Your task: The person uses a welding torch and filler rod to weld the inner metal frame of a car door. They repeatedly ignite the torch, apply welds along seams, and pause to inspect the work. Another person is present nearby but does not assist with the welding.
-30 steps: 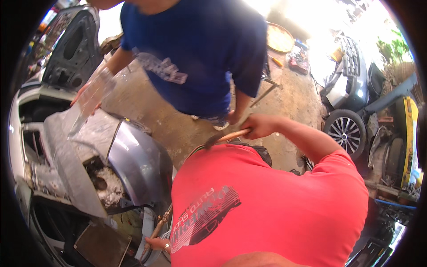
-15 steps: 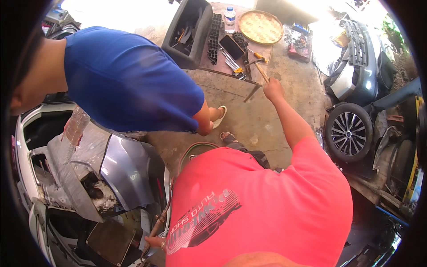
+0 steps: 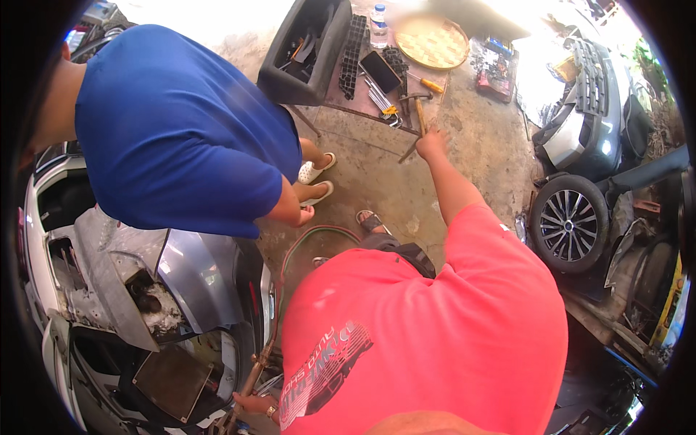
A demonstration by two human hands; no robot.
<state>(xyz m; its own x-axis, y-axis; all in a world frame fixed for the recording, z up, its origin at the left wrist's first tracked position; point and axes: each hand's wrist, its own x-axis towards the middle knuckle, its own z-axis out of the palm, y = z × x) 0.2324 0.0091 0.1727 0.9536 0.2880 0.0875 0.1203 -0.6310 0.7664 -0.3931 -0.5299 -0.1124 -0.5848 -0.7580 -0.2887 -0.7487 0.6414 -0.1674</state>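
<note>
Holding a gas torch [image 3: 253,373] at the lower left of the frame, the left hand [image 3: 254,403] has its grip closed around the long, brownish shaft, with a watch [image 3: 272,411] on the wrist. A red-and-green hose [image 3: 313,228] loops through the centre of the frame and down toward the torch. The right arm stretches from the pinkish-red shirt [image 3: 464,304] toward the upper centre, where the right hand [image 3: 433,143] is at the lower end of the wooden handle of a hammer [image 3: 420,116]; whether that grip is closed on the handle or loosened, I cannot tell. The hammer's head is near the front edge of the table [image 3: 351,105], just beside a set of hex keys [image 3: 382,101] and below a yellow-handled screwdriver [image 3: 431,85]. Farther up on the table are a black phone [image 3: 381,72], a clear bottle [image 3: 378,27] and a round woven tray [image 3: 432,42]. At the upper left stands a co-worker in a blue shirt [image 3: 174,130], above a grey car body panel [image 3: 199,275]. A spoked wheel [image 3: 570,223] stands at the right of the frame, below a detached bumper [image 3: 605,123].
</note>
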